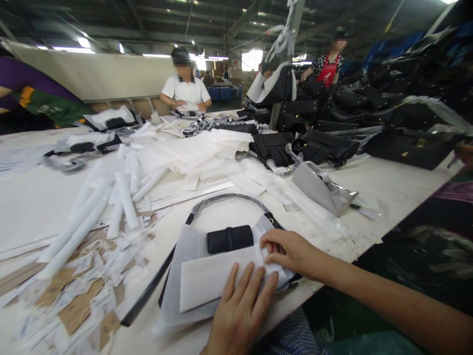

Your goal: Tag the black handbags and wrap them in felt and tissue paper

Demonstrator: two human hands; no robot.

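A black handbag [161,298] lies on the table before me, mostly covered by white tissue paper [190,241]. Its handle [225,198], wrapped in clear film, arches away from me. The dark flap strap piece [229,239] shows in the middle. Across the paper lies a white foam sheet [207,283]. My left hand [240,308] rests flat on that sheet with its fingers stretched out. At the bag's right side, my right hand [290,251] has curled fingers closed on the tissue paper; the exact grip is partly hidden.
White rolled tubes [127,202] and loose tags [79,301] spread over the left side. Stacked white sheets [185,148] lie beyond the bag. Black bags [410,148] pile up at the right, behind a grey wrapped piece [318,187]. A co-worker [186,91] in white works opposite.
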